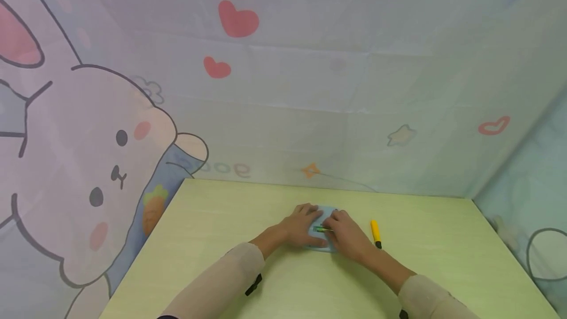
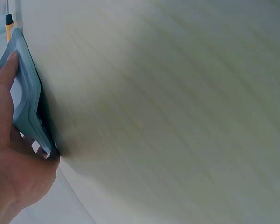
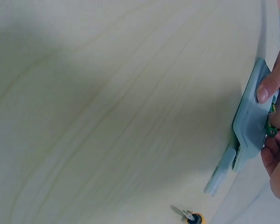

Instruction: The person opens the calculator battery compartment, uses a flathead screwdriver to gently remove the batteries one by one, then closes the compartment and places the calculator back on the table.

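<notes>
Fingers of left hand point(image 1: 299, 226) grip blue case point(image 3: 252, 122), right hand point(image 1: 349, 235) pinches green piece point(image 1: 318, 229) — pale strip point(image 3: 219, 172) in right wrist view only.

Lt-blue plastic unit point(image 3: 252, 117) lay on tbl point(image 1: 230, 230), toward far edge. Sm. green pc. point(image 1: 318, 229) ran left-right at its top, partly hidden.

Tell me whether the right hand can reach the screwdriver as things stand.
Probably yes: the screwdriver lies beside the right hand with nothing seen between, though that hand is busy at the blue case.
</notes>
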Demonstrator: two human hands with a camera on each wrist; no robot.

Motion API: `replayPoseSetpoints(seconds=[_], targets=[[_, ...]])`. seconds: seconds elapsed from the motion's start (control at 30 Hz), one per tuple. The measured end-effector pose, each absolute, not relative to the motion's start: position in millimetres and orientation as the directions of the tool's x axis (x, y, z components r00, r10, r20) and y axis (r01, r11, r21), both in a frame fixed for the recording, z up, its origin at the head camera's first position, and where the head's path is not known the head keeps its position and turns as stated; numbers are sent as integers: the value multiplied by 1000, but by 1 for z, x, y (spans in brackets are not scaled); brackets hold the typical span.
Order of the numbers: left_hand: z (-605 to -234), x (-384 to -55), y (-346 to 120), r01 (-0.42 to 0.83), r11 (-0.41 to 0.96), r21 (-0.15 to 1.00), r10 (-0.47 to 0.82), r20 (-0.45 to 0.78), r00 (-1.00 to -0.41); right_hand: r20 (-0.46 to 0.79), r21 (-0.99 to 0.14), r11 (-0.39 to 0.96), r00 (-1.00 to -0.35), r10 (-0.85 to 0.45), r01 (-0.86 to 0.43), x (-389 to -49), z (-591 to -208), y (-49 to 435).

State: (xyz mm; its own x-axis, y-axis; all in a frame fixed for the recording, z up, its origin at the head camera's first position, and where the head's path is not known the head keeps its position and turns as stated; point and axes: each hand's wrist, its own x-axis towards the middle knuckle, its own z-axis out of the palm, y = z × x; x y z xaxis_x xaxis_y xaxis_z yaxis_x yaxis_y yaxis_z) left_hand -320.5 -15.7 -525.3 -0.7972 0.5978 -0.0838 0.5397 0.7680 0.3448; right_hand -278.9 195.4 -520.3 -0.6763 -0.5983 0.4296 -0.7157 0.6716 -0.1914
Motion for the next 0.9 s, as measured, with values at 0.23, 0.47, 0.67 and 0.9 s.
replayPoseSetpoints(seconds=[0.23,0.47,0.67,0.9], targets=[[-523,-319,-17,538,761,363,602,-83,-795,407,-185,655,-664,-628,-733,-280,-517,198],[-526,-320,-17,538,763,358,600,-83,-796,381,-204,661,-681,-626,-722,-281,-515,198],[-527,-321,-17,541,763,354,600,-78,-796,359,-230,660,-693,-626,-715,-281,-512,198],[-525,-321,-17,542,761,357,602,-75,-795,325,-246,663,-704,-631,-707,-279,-507,199]])
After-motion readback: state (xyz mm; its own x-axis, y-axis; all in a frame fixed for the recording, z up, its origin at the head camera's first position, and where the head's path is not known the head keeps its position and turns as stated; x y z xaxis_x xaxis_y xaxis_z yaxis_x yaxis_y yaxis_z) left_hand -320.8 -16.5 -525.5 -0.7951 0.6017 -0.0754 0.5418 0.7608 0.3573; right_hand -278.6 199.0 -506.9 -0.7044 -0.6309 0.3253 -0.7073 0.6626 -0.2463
